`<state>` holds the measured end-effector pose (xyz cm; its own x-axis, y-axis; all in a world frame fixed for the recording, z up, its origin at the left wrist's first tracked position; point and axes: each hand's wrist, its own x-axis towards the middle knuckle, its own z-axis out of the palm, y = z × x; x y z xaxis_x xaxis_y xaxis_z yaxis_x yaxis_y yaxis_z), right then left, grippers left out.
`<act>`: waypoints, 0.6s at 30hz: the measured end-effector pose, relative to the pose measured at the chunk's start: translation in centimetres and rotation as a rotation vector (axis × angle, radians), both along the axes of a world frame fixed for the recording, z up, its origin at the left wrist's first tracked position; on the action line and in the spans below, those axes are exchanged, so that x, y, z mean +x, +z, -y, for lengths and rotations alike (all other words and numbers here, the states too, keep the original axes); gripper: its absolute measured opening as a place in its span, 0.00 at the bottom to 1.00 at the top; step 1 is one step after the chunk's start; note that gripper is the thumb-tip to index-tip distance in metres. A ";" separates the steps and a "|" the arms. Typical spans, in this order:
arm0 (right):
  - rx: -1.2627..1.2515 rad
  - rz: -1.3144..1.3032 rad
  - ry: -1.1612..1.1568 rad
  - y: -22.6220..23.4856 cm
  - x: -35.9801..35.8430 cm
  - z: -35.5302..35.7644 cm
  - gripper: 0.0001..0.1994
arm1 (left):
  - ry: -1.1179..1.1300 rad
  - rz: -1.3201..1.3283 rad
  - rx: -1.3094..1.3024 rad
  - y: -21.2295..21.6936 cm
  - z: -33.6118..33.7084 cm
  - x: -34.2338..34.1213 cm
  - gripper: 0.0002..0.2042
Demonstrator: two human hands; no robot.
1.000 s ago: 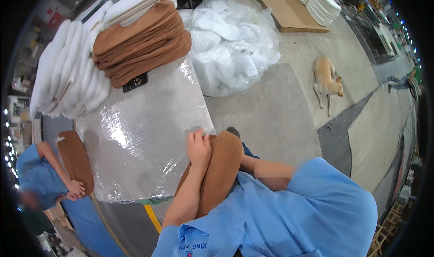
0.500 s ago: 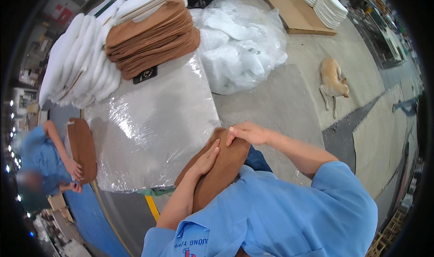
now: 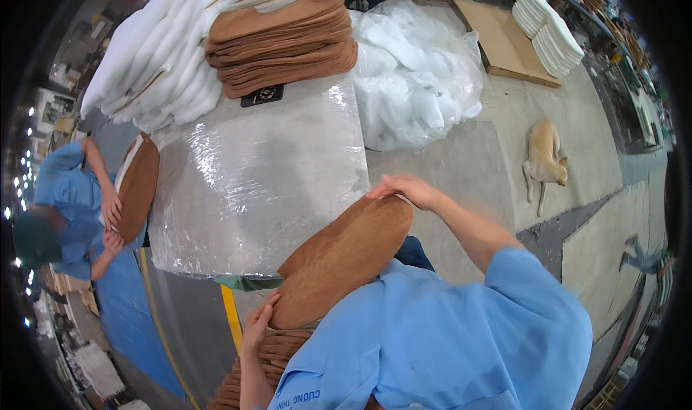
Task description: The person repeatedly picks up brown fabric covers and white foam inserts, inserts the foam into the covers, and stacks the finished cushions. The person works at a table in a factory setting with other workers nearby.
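Observation:
A long, rounded brown fabric cushion cover (image 3: 342,259) lies slantwise before my body, above the near edge of the plastic-wrapped table. My left hand (image 3: 261,323) grips its lower left end, fingers bent over the edge. At the opposite, upper right end, my right hand (image 3: 407,190) holds the rim, slightly blurred. Below my left hand, a pile of folded brown pieces (image 3: 277,356) shows partly, the rest hidden by my shirt and arm.
The wrapped table (image 3: 259,179) bears a brown fabric stack (image 3: 281,42), white padding (image 3: 155,57) and a small black object (image 3: 262,96). Beyond its right side lies a clear bag of white padding (image 3: 418,78). A dog (image 3: 544,158) rests on the floor. At left, a co-worker (image 3: 76,194) handles another brown piece.
My left hand has slid from the middle of the cover down to its lower left end. The cover's face now lies more exposed, and the brown pile beneath has come into view.

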<state>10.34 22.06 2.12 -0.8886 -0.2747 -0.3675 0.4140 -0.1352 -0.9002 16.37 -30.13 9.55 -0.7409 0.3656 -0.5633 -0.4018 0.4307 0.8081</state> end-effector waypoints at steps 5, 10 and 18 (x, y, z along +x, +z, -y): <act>-0.106 -0.109 -0.279 0.5 2.0 3.1 0.38 | 0.774 -0.104 0.304 -5.3 -2.1 4.8 0.28; -0.144 -0.006 -0.448 -3.4 0.7 3.3 0.42 | 0.866 -0.197 0.451 -6.0 -3.3 0.2 0.33; 0.048 0.080 -0.818 -6.6 0.0 6.1 0.37 | 1.078 -0.165 0.521 -8.3 -3.9 -1.1 0.36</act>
<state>10.32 15.97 -4.43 -0.7718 0.4661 -0.4325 0.2643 -0.3836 -0.8849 15.29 -26.20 1.28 -0.8541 -0.3294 -0.4025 -0.2299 -0.4549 0.8603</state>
